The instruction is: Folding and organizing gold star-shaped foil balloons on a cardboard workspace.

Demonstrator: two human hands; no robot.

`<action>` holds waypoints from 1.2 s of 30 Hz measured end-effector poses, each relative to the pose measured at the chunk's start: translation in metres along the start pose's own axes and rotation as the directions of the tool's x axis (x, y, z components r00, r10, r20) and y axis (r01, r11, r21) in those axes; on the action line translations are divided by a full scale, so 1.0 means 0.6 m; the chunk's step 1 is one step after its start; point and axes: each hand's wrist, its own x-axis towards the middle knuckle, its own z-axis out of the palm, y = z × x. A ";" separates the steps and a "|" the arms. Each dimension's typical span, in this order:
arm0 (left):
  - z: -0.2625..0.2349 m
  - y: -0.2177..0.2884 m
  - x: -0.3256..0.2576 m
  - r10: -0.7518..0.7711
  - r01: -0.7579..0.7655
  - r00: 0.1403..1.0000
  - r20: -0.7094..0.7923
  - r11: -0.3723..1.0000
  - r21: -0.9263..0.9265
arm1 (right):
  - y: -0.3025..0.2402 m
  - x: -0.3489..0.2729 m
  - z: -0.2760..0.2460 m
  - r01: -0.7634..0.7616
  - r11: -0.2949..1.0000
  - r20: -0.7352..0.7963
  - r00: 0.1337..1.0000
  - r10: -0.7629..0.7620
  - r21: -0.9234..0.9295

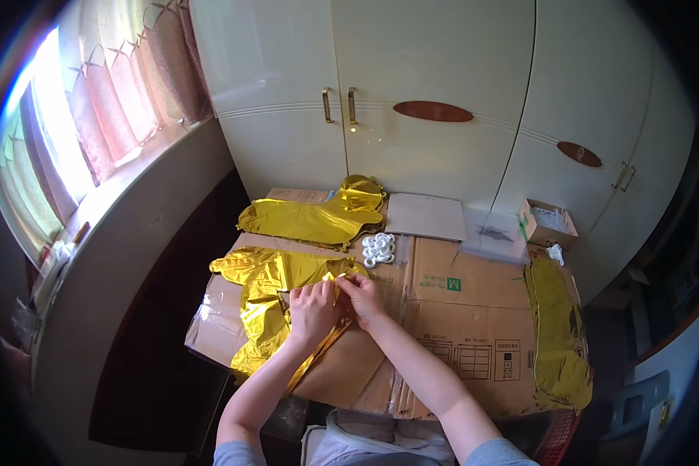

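Bare forearms [423, 379] nearest the camera, coming up from the lower edge and converging on the work; behind everything, white cabinet [431, 58] with long doors and brass-coloured handles; below it, flattened-looking cardboard [433, 317] as the work surface, printed, taped along a seam.

Gold foil piece [266, 311] lies crumpled on the left half of the cardboard, its near end hanging toward the front edge, one narrow part running up to the fingers; reads as very light, limp, slick, creases easily; likely to slide on itself and tear or pinhole if tugged; I'd take it by a narrow tip or edge, with finger pads rather than nails, leaving the broad face slack.

Two more foil lots: right-hand foil [555, 334] along the right side, rear foil stack [311, 221] at the back left, both lying flattish; pale flat panel [426, 217] at the back, beside the rear stack.

Left hand [313, 311] knuckles up, fingers curled closed on the foil, exact contact hidden under them; right hand [363, 299] just beside it, thumb and index pinching the foil near the same tip; fine detail between the fingertips too small to tell.

Small box [551, 238] at back right, pale bits inside; white rings [378, 248] heaped just beyond the hands.
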 end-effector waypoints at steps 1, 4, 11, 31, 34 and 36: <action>0.008 -0.005 0.003 -0.078 0.078 0.996 0.036 0.997 -0.022 | 0.004 0.002 -0.008 0.150 0.976 0.047 0.988 -0.144 -0.158; 0.032 -0.056 0.009 -0.256 0.262 0.965 0.059 0.955 -0.137 | -0.016 -0.013 -0.014 0.458 0.512 0.244 0.869 -0.431 -0.727; -0.018 -0.258 0.059 -0.411 0.385 0.908 0.081 0.744 -0.546 | 0.007 -0.022 -0.017 0.437 -0.220 0.484 0.834 -0.265 -0.872; -0.540 -0.812 -0.100 -0.518 0.796 0.339 -0.785 0.602 -0.054 | -0.005 -0.034 0.009 0.300 -0.251 0.317 0.948 -0.030 -0.921; -0.499 -0.640 -0.034 -0.473 0.584 0.492 -0.731 0.802 -0.125 | -0.005 -0.028 -0.026 0.241 -0.283 0.277 0.957 -0.092 -0.928; -0.525 -0.561 -0.036 -0.347 0.542 0.628 -0.697 0.837 0.071 | -0.002 -0.031 -0.008 0.268 -0.262 0.302 0.948 -0.102 -0.927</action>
